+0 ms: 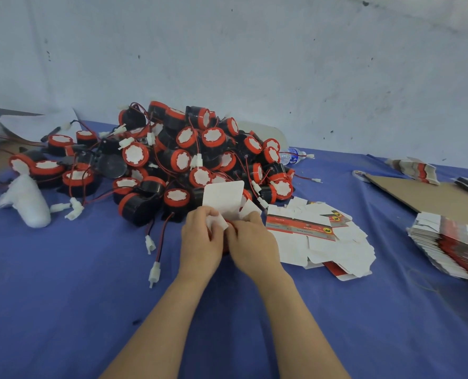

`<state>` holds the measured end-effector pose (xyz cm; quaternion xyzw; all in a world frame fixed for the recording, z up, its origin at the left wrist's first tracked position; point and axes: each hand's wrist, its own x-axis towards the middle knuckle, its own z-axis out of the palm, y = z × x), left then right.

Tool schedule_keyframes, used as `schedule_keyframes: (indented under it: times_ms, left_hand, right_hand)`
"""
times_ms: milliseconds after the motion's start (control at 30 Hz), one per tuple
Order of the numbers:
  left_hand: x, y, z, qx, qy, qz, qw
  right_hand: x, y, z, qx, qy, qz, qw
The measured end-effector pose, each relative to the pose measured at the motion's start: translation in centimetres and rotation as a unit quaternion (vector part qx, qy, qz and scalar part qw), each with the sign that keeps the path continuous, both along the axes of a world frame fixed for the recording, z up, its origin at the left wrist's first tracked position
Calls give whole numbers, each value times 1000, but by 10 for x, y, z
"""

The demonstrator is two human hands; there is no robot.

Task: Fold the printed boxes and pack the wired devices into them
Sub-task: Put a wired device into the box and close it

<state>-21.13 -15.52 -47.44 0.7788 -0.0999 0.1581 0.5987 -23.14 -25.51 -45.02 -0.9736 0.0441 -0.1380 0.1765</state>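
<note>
Table, blue-covered, bearing all below

Heap of wired devices, black with red caps, piled toward the far edge at the middle; red-and-black leads with white plugs trailing toward the near side

Stack of flat boxes at the right edge; loose flat boxes fanned just beside the right hand

Box in work, half formed, white inner face of its top flap upright, held at the foot of the heap; no device visibly inside

Left hand: grip pinching a white side flap

Right hand: grip curled round the box's right side, fingertips hidden

Likely hazards: flap creased or torn by a skewed tuck; trailing lead just left of the left hand snagged, dragging devices off the heap onto the box
</note>
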Motion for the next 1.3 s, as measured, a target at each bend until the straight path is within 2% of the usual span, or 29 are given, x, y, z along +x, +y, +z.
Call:
schedule_keyframes:
  times_ms: [100,200,233,267,333,400,467,533,600,667,733,767,833,933,1000,1100,1167,1300]
  left_hand:
    - [0,1,0,-14,8,-6,1000]
    - [1,1,1,-23,1,35,999]
    - [2,1,1,-5,-2,57,998]
    - [2,1,0,10,-3,72,997]
    - [2,1,0,15,-2,66,998]
    - [3,2,0,-1,5,32,999]
    - [3,5,1,-4,2,3,1000]
    - [4,9,2,-7,-5,-19,1000]
    - [3,11,5,-29,1,-47,998]
    - [3,12,7,-77,31,-82,993]
    - [2,11,9,-91,48,-100,990]
    - [3,11,8,-70,35,-98,992]
    - [6,12,3,37,-12,-74,996]
    - [11,14,-5,162,-48,-45,985]
    - [12,16,-6,183,-54,-29,981]
    - [12,19,-5,148,-41,-60,986]
    - [14,21,-4,156,-33,-60,985]
    - [13,22,-1,174,-51,-39,983]
  right_hand:
    - [-2,-10,-1,165,-108,30,980]
    - [-2,-18,4,359,-257,-31,897]
    - [-1,-22,5,402,-274,-52,872]
    - [0,-26,5,425,-261,-56,865]
    - [2,-27,1,406,-167,-19,898]
    - [5,-23,-7,336,-80,11,938]
    - [10,-18,-12,292,-77,10,953]
    - [11,-16,-13,319,-79,-5,944]
    - [11,-17,-15,389,-78,-5,918]
    - [8,-17,-13,424,-95,31,900]
    - [7,-19,-11,415,-95,75,902]
    - [5,-21,-10,390,-77,86,913]
    - [2,-30,-8,340,-21,114,933]
    - [-3,-43,-7,352,57,144,923]
    - [-3,-44,-9,361,54,121,923]
    - [1,-41,-15,359,14,95,928]
    - [3,-41,-18,362,-14,89,928]
    - [5,-40,-22,308,-60,67,947]
